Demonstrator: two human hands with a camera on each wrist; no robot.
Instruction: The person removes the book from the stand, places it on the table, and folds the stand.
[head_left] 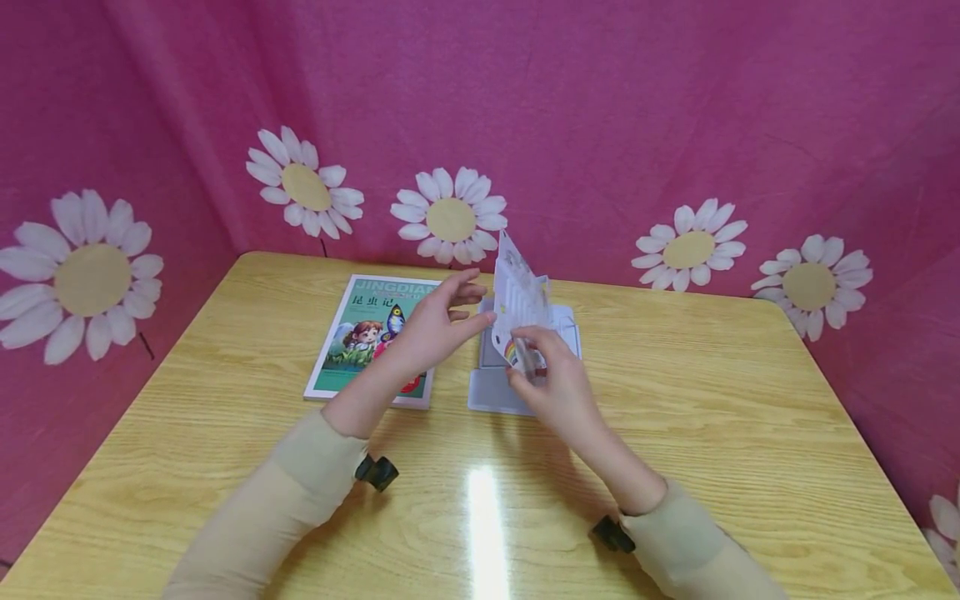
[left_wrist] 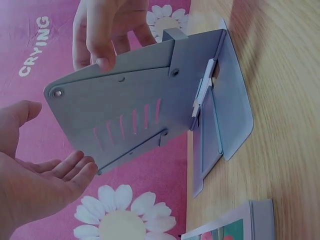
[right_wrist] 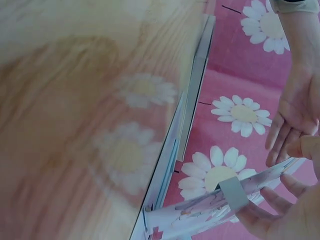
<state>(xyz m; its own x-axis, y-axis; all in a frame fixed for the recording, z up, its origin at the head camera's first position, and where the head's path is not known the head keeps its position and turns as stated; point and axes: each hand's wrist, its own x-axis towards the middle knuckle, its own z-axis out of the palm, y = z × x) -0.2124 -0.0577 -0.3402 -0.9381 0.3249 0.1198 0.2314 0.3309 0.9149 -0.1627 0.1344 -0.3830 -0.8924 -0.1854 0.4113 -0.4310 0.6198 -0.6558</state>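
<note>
A folding book stand (head_left: 517, 292) stands in the middle of the table, its panel raised and tilted over a flat grey base (head_left: 495, 393). In the head view its printed face carries a rainbow picture. The left wrist view shows the plain side of the panel (left_wrist: 112, 95), with slots and a hinged support below. My right hand (head_left: 558, 375) pinches the panel's side edge, thumb on one face and fingers on the other. My left hand (head_left: 442, 325) is by the panel's opposite edge, fingers extended; in the left wrist view a small gap separates them.
A green-covered book (head_left: 356, 333) with a white border lies flat left of the stand, partly behind my left forearm. The wooden table (head_left: 712, 417) runs back to a pink curtain (head_left: 570, 125) with daisies.
</note>
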